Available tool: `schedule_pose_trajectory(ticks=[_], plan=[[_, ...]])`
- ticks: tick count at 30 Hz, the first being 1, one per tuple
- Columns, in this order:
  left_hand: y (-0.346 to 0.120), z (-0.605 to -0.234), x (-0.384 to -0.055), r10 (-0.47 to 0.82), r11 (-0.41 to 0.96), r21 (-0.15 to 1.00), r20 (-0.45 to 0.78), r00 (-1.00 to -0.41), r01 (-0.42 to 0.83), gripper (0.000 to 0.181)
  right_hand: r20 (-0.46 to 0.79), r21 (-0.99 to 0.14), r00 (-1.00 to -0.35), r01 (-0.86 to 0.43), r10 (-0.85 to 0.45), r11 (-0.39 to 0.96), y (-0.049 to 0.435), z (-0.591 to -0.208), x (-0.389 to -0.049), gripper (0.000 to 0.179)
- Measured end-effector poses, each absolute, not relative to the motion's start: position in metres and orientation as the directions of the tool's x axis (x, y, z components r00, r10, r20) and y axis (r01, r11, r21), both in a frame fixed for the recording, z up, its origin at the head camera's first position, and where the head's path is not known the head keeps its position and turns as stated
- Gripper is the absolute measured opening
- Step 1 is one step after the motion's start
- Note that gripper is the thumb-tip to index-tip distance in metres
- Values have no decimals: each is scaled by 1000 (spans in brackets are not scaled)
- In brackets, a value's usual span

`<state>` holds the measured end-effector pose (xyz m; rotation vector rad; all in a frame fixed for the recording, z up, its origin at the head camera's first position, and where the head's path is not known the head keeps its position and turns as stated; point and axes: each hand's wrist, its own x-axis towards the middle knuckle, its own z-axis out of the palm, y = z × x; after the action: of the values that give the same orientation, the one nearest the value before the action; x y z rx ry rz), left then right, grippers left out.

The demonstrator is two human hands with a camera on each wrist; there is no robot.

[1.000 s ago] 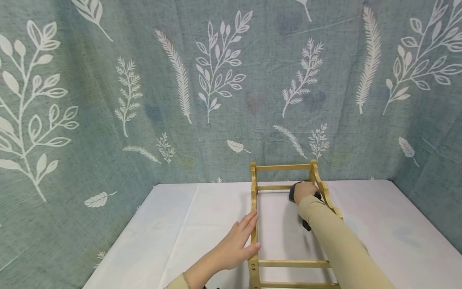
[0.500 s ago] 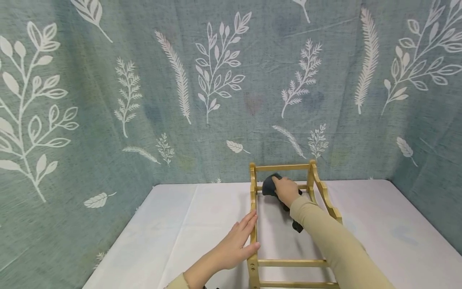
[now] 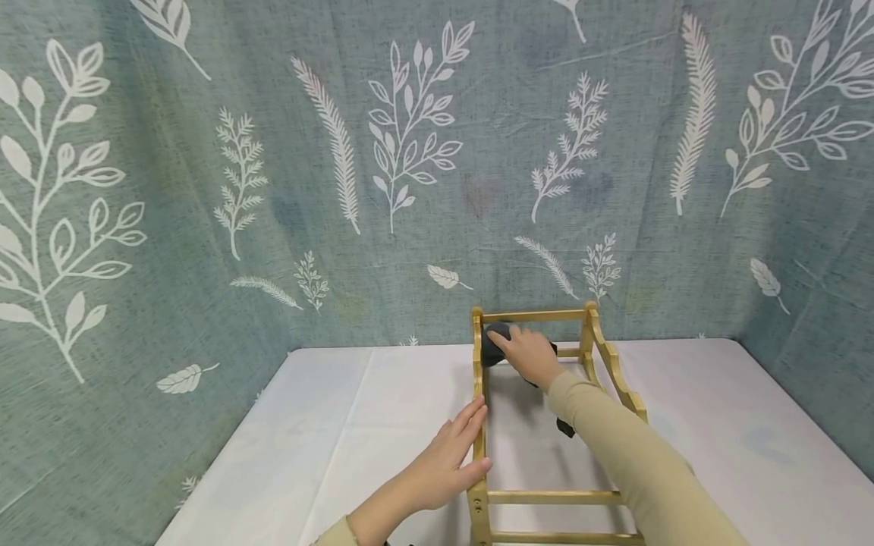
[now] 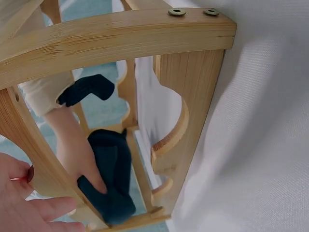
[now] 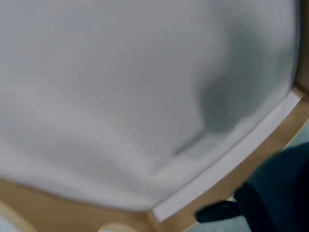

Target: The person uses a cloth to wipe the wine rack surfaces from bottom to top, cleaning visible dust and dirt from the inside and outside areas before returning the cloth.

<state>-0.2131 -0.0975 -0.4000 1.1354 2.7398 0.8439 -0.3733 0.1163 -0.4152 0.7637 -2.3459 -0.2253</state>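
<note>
R hand (image 3: pixel 531 356) grips a bunched dark cloth (image 3: pixel 493 353), fingers curled over the top. L hand (image 3: pixel 447 466) has straight, loose fingers resting on the left rail (image 3: pixel 479 379) of a wooden rack (image 3: pixel 554 497); no grip there.

Cloth loc: inside the rack's far-left corner, by the left end of the lower back bar (image 3: pixel 569 353); L wrist view also has it down in that corner. Exact contact under the cloth is hidden; R wrist view is blurry, just a cloth edge at lower right + table (image 3: pixel 396 409).

Step in hand looks like wiping the rack, prob. the lower back bar. To do well: keep cloth folded thick under fingertips, wrap it round the bar so top + underside both get touched, press into the joint w/ the rail. Light, even force, else the rack may slide or tip; L hand should bear down a bit on the rail w/ flat fingers. Keep R forearm clear of the right rail (image 3: pixel 610 360). Upper back bar (image 3: pixel 536 316) is bare, cloth sits below it.
</note>
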Motion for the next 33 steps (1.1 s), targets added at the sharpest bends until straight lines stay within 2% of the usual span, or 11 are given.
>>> schedule_pose_trajectory(ticks=[3,6,13,16,21,24,29,33], plan=[[-98,-401,-214,670,579,508,149,-727,638,65,571,382,-560,-466,-600,798,121,-414,-375,47],[-98,-401,-214,670,576,508,156,-726,641,66,570,388,-567,-452,-595,803,121,-410,-375,49],[-98,-402,-213,679,560,504,176,-713,658,66,418,399,-763,-333,-493,854,106,-394,-371,43],[-97,-402,-213,676,566,502,171,-717,654,66,350,427,-822,-287,-449,858,101,-386,-370,41],[-98,-401,-214,670,574,495,175,-722,652,66,279,448,-890,-211,-360,869,110,-373,-365,38],[-98,-400,-214,670,572,496,177,-721,653,66,248,425,-931,-144,-268,893,123,-366,-362,29],[-98,-401,-214,670,572,502,171,-723,649,66,163,306,-984,-23,-76,952,151,-355,-360,19],[-98,-403,-213,673,561,509,180,-717,653,65,126,222,-992,17,-11,975,162,-351,-358,18]])
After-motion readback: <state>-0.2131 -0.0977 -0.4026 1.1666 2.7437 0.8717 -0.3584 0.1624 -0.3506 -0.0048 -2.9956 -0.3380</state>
